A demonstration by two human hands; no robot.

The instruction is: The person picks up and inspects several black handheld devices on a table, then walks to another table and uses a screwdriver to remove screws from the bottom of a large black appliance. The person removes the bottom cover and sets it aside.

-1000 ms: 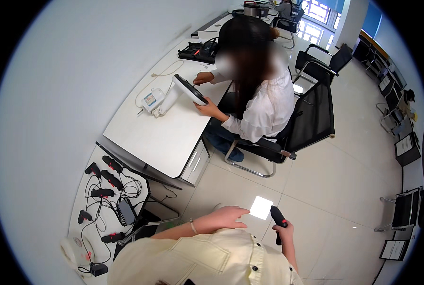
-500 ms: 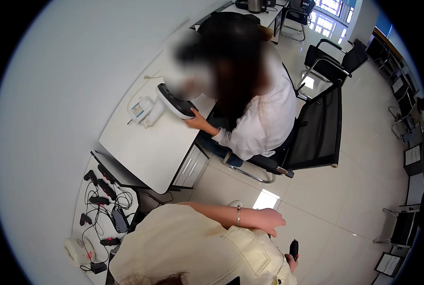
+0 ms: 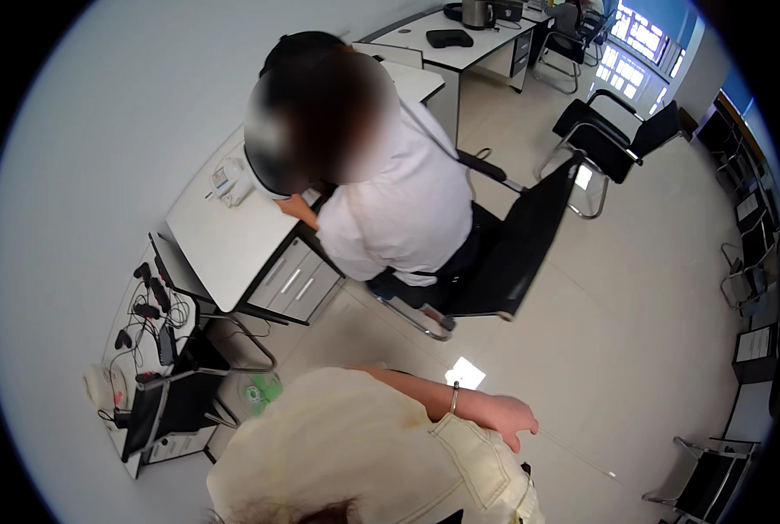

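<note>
My left hand (image 3: 516,421) hangs in the air over the tiled floor, a bracelet (image 3: 455,397) on its wrist. Its fingers are loosely bent and partly apart, and nothing shows in them. My cream shirt (image 3: 346,445) fills the lower middle and hides my right hand. A small dark bit of something (image 3: 526,469) peeks out at the shirt's edge, too little of it to name. At the white desk ahead sits a person in a white shirt (image 3: 390,192), whose hand (image 3: 298,210) is on a black-and-white device (image 3: 263,175), largely covered by their head.
A white appliance part (image 3: 230,182) lies on the desk (image 3: 224,253). Black handheld devices with tangled cables (image 3: 150,310) cover a side table at left, beside a black chair (image 3: 176,393). A green fan-like object (image 3: 257,393) is on the floor (image 3: 564,349). Another chair (image 3: 625,140) stands farther off.
My view has shifted, bringing the black chair and green object into sight. The black device in my right hand has dropped almost wholly behind my shirt. The seated person leans closer over the desk.
</note>
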